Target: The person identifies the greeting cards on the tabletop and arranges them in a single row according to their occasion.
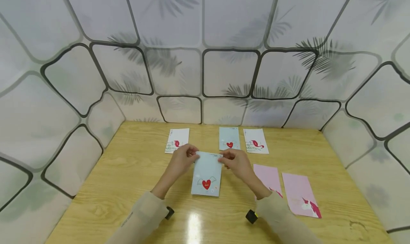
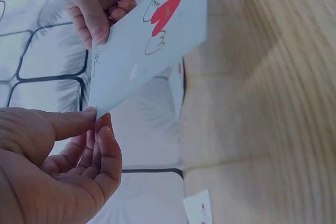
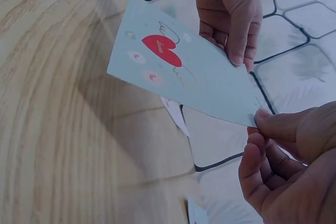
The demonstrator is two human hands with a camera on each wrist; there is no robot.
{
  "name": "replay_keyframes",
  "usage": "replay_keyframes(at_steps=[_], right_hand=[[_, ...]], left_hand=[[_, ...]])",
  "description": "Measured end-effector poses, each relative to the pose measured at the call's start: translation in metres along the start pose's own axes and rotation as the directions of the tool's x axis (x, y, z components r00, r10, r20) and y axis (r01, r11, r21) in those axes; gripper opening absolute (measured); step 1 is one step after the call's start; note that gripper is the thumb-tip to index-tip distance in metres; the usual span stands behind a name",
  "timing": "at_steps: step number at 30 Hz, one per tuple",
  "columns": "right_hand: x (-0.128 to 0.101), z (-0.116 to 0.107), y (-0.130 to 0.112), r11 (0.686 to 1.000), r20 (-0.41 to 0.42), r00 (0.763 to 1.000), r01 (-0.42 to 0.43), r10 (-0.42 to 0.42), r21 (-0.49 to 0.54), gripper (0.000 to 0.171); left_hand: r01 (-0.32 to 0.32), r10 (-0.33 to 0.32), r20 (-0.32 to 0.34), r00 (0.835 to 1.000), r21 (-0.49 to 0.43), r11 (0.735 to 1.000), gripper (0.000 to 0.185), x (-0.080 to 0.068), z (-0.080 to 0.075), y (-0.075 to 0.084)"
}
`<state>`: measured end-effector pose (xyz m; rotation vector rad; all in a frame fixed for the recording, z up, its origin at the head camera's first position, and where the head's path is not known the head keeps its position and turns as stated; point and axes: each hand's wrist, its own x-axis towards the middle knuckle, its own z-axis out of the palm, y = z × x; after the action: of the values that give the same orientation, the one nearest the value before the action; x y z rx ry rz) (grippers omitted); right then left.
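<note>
A light blue card (image 1: 205,167) with a red winged heart is held up by its top corners over the table. My left hand (image 1: 183,159) pinches the top left corner between thumb and fingers. At the top right corner, my right hand (image 1: 236,162) pinches it the same way. In the left wrist view the card (image 2: 131,61) slants away from the table surface. From the right wrist, the heart side of the card (image 3: 184,66) shows, with small pale flowers near its lower edge. Behind the hands lie a second light blue heart card (image 1: 229,137) and a white flamingo card (image 1: 256,141).
Another white flamingo card (image 1: 178,137) lies at the back left. On the right are a pink card (image 1: 268,174), partly behind the right forearm, and a pink unicorn card (image 1: 301,192). A patterned cloth wall (image 1: 179,73) rises along the wooden table's (image 1: 128,158) back and sides.
</note>
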<state>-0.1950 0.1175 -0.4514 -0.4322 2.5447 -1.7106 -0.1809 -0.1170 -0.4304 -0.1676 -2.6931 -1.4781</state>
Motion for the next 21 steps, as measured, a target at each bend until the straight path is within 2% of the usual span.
replay_keyframes(at_steps=[9, 21], right_hand=[[-0.009, -0.026, -0.014, 0.996, -0.013, 1.0, 0.023, -0.022, 0.092, 0.021], [-0.014, -0.051, -0.026, 0.987, -0.044, 0.996, 0.082, -0.077, 0.137, 0.02]], left_hand=[[0.028, -0.026, 0.035, 0.999, -0.075, 0.997, 0.01, -0.002, 0.002, 0.023], [0.003, 0.003, 0.045, 0.999, -0.122, 0.993, 0.011, 0.002, 0.006, 0.05]])
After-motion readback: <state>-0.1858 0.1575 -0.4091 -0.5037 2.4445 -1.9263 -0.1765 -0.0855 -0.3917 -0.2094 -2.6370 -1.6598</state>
